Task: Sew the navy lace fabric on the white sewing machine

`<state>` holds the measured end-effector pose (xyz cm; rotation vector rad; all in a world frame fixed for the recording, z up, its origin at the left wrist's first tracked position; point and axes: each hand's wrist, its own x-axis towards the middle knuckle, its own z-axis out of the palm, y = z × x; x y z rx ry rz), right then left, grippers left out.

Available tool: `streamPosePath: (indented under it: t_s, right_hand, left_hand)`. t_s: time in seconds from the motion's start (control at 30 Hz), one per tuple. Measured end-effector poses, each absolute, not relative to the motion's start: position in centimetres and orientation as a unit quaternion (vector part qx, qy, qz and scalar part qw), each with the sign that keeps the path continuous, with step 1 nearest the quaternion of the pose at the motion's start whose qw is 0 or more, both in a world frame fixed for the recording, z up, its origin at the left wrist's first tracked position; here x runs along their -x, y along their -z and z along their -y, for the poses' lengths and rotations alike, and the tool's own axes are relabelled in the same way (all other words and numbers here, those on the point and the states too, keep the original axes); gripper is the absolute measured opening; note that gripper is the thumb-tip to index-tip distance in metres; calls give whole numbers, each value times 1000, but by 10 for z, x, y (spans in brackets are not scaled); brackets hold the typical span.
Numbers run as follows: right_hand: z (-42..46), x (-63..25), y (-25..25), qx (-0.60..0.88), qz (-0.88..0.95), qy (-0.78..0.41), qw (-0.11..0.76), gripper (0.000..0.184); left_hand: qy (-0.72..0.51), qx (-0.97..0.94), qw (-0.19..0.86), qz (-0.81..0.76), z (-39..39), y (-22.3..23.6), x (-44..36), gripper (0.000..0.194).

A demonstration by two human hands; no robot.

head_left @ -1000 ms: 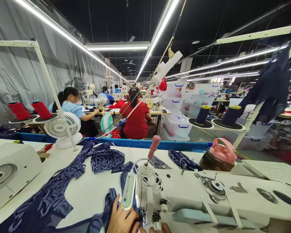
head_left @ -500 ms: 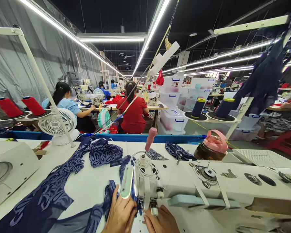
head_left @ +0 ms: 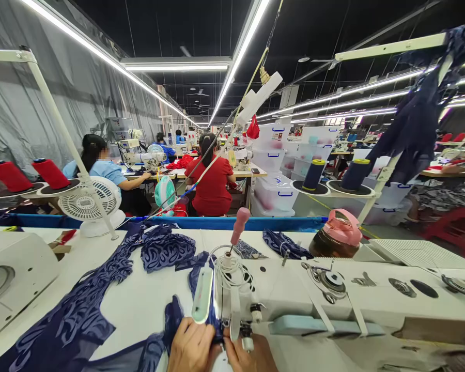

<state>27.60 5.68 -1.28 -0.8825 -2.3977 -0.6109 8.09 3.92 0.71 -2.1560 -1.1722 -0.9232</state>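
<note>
My left hand (head_left: 191,349) lies at the bottom edge of the view, fingers curled onto dark blue lace fabric (head_left: 81,315) just left of the needle of a white sewing machine (head_left: 333,299). My right hand (head_left: 251,354) sits close beside it under the machine head, fingers pinched at the same fabric near the presser foot (head_left: 245,336). The lace runs back across the white table (head_left: 139,305) to a bunched heap (head_left: 166,248).
A second white machine (head_left: 11,279) stands at the left, a small white fan (head_left: 89,204) behind it. Red thread cones (head_left: 52,173) sit on the left stand, navy cones (head_left: 313,175) on the right. Other people sew at tables beyond; clear storage boxes (head_left: 275,191) are stacked mid-room.
My right hand has come up into view beside the left under the machine head. The camera has tilted slightly, and the hands have closed in on the needle.
</note>
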Motion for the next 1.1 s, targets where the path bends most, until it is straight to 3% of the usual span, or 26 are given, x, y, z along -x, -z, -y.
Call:
streamPosePath:
  t_s: [0.3,0.47,0.63,0.87,0.97,1.1]
  right_hand:
    - [-51,-266,17,348,872,191,288,24]
    - [-55,-271,16,318,876,207,298,19]
    - [-54,-275,23,333,873,207,291,19]
    - [-58,-274,27,313,877,219,292,17]
    - [-56,-275,22,324,879,206,282,20]
    - [-55,-273,19,339,873,186,297,20]
  left_hand:
    - [298,785,248,483,-38,-32,-57,32]
    - [327,822,193,424,-35,-41,-57,43]
    - [337,853,175,359,-37,-35,-69,13]
    - [356,831,235,358,-42,-18,-76,25]
    - [349,832,209,376,-43,-17,-75,28]
    - [350,834,158,396,-41,-19,-76,18]
